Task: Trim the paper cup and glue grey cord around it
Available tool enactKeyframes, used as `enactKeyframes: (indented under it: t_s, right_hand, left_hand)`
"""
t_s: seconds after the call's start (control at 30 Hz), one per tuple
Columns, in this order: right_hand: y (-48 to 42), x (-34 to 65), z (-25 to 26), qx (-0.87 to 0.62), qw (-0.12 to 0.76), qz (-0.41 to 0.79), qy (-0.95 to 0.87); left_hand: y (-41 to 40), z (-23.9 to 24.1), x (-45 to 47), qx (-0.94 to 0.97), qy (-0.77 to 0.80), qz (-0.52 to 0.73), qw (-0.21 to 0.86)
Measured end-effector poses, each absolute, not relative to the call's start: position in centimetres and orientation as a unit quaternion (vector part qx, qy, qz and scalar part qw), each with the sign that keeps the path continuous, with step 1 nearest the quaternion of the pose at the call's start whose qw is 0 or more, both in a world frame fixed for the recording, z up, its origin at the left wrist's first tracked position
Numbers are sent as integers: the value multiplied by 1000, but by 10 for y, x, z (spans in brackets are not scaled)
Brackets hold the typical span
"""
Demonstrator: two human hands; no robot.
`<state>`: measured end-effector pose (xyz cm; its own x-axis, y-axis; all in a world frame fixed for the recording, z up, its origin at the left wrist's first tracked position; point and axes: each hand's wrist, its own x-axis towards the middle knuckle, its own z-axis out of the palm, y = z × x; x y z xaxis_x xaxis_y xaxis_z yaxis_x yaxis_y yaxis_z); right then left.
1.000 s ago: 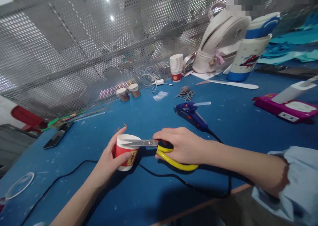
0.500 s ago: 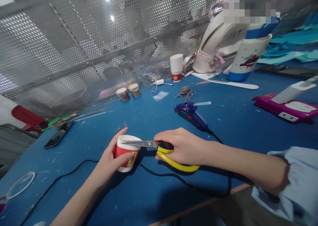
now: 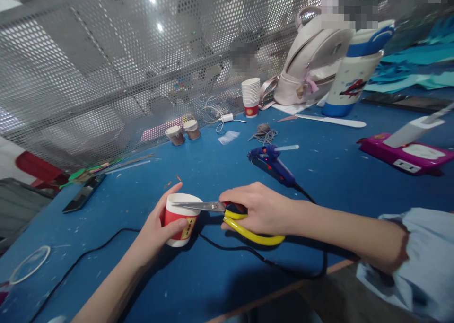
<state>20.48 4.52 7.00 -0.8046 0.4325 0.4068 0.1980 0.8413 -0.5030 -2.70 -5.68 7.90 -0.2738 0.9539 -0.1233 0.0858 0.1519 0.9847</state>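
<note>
A red and white paper cup (image 3: 174, 217) with a yellow label is gripped from its left side by my left hand (image 3: 160, 226), thumb across the front. My right hand (image 3: 260, 209) is closed around the yellow handles of a pair of scissors (image 3: 209, 206). The metal blades point left and lie across the cup's rim, their tips over its mouth. Whether the blades touch the paper I cannot tell. Beyond my right hand, a blue hot glue gun (image 3: 271, 161) with a clear glue stick lies on its side.
Its black cable (image 3: 244, 250) runs across the blue table (image 3: 198, 285) near my hands. Behind are stacked paper cups (image 3: 251, 96), two small brown tubs, grey string (image 3: 264, 131) and a white knife. A water bottle (image 3: 356, 72), backpack and magenta power strip (image 3: 404, 152) stand right; a phone (image 3: 84, 193) lies left.
Almost nothing differs. Both hands, the cup and the scissors keep their positions, while the view has shifted very slightly.
</note>
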Motion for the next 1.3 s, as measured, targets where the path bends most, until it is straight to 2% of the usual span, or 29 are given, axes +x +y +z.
enactKeyframes:
  t_s: [0.23, 0.5, 0.77, 1.07, 1.3]
  right_hand:
    - [44, 205, 70, -177, 255, 251, -917]
    - [53, 205, 74, -255, 251, 276, -892]
    - [46, 208, 69, -224, 232, 212, -922]
    - [47, 208, 64, -213, 259, 118, -935]
    - [47, 208, 60, -202, 286, 89, -932]
  left_hand:
    - [-56, 78, -27, 425, 614, 504, 434]
    - [-55, 74, -27, 435, 630, 522, 376]
    - [-54, 70, -26, 453, 650, 509, 336]
    - [-54, 72, -24, 423, 644, 503, 391]
    - [-54, 75, -22, 409, 633, 512, 412]
